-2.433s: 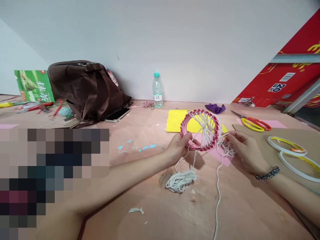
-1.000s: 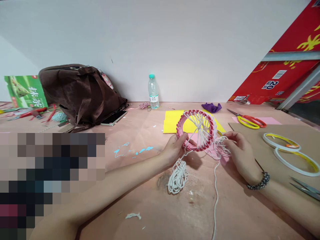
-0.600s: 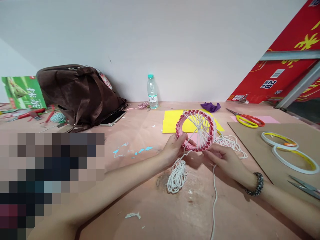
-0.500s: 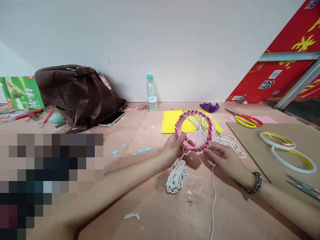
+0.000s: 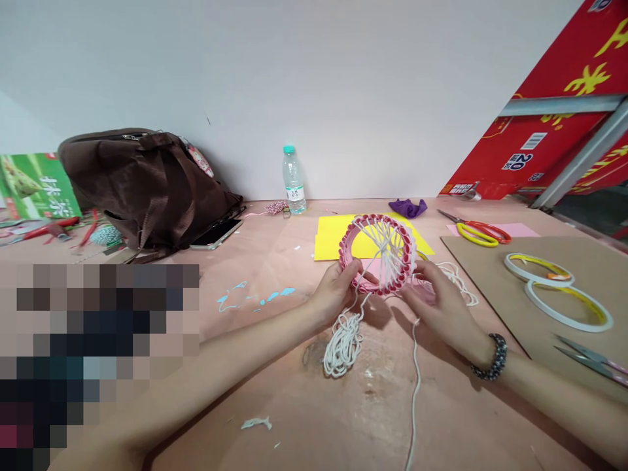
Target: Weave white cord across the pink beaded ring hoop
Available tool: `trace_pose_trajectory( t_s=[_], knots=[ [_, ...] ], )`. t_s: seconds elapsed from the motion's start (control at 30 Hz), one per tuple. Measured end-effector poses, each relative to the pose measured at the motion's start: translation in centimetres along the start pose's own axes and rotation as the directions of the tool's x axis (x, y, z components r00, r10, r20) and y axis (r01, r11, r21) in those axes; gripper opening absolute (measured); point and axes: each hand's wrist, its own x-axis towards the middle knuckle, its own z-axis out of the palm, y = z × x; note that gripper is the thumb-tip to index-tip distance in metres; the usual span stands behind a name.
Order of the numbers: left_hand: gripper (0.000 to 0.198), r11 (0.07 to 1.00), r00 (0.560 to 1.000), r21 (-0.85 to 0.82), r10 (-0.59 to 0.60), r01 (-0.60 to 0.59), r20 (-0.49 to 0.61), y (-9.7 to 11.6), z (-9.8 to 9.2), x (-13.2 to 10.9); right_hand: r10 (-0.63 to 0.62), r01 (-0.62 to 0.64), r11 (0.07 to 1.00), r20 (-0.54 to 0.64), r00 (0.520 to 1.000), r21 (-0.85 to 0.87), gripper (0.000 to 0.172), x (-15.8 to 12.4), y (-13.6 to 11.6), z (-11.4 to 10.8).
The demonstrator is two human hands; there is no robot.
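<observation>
My left hand is shut on the lower left of a pink ring edged with red beads or knots. White cord strands cross the ring's opening and gather near its middle. My right hand sits just below the ring's lower right, fingers apart and reaching toward it, with nothing clearly held. A hank of white cord hangs below my left hand. A loose cord loop lies to the right of the ring, and a single strand runs down the table.
A yellow paper sheet lies behind the ring. To the right, a cardboard sheet holds white-and-yellow rings and pink-handled scissors. Yellow-and-red scissors, a water bottle and a brown bag stand farther back.
My right hand has moved left and down, from the ring's right side to below it. The cord bundle it held now lies on the table. The ring stays in my left hand.
</observation>
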Motion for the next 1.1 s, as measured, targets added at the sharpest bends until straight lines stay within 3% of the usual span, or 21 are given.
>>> trace_pose_trajectory(
  t_s=[0.17,0.27,0.33,0.4,0.43,0.5,0.53,0.57,0.63,0.73,0.8,0.87,0.97,1.03,1.1],
  knots=[
    [0.038,0.999,1.0,-0.041,0.009,-0.01,-0.023,0.1,0.2,0.1,-0.129,0.108,0.99,0.252,0.959,0.095,0.026,0.1,-0.8,0.0],
    [0.039,0.999,1.0,-0.038,0.004,-0.005,-0.016,0.2,0.2,0.1,-0.104,0.079,0.991,0.257,0.961,0.105,0.013,0.3,-0.2,-0.1],
    [0.039,0.999,1.0,-0.029,0.015,-0.016,-0.008,0.2,0.1,0.0,-0.102,0.077,0.99,0.227,0.969,0.118,0.023,0.3,0.0,-0.1],
    [0.04,1.0,1.0,-0.012,-0.004,0.004,0.017,0.2,0.1,-0.1,-0.116,0.078,0.985,0.259,0.959,0.152,0.042,0.2,-0.2,-0.1],
    [0.042,1.0,0.999,-0.007,-0.025,0.025,0.035,0.2,0.1,-0.2,-0.12,0.074,0.984,0.296,0.948,0.161,0.043,0.1,-0.4,-0.1],
    [0.044,0.998,0.996,-0.005,-0.069,0.069,0.058,0.2,0.1,-0.2,-0.127,0.078,0.986,0.353,0.927,0.149,0.024,0.1,-0.6,-0.1],
    [0.044,0.997,0.996,-0.012,-0.07,0.071,0.052,0.1,0.1,-0.2,-0.117,0.077,0.989,0.352,0.929,0.124,0.014,0.1,-0.6,-0.2],
    [0.044,0.998,0.998,-0.02,-0.054,0.055,0.032,0.1,0.1,-0.1,-0.091,0.063,0.993,0.314,0.945,0.098,0.013,0.2,-0.5,-0.3],
    [0.043,1.0,1.0,-0.027,-0.004,0.004,-0.023,0.0,0.0,0.0,0.027,-0.038,0.996,0.136,0.99,0.081,0.017,0.4,0.1,-0.6],
    [0.043,1.0,0.999,-0.025,0.0,-0.001,-0.05,0.0,-0.1,0.1,0.164,-0.151,0.981,-0.098,0.982,0.126,0.024,0.6,1.1,-0.8],
    [0.043,0.998,0.998,-0.004,-0.061,0.061,-0.007,0.2,0.0,-0.1,0.077,-0.07,0.992,-0.062,0.995,0.105,0.038,0.4,1.0,-0.6],
    [0.041,0.996,0.995,0.024,-0.087,0.086,0.039,0.4,0.2,-0.5,-0.063,0.053,0.995,0.129,0.99,0.084,0.045,0.0,0.4,-0.2],
    [0.039,0.995,0.994,0.041,-0.096,0.093,0.061,0.6,0.5,-0.9,-0.127,0.103,0.991,0.337,0.933,0.09,0.017,-0.3,-0.8,0.3],
    [0.039,0.995,0.995,0.01,-0.097,0.097,0.023,0.7,0.5,-0.8,-0.056,0.038,0.997,0.288,0.956,0.07,0.023,-0.1,-0.8,0.1],
    [0.039,0.997,0.998,-0.076,-0.036,0.032,-0.048,0.7,0.4,-0.3,0.084,-0.091,0.995,0.119,0.989,0.049,0.026,0.5,0.2,-0.5]
  ],
)
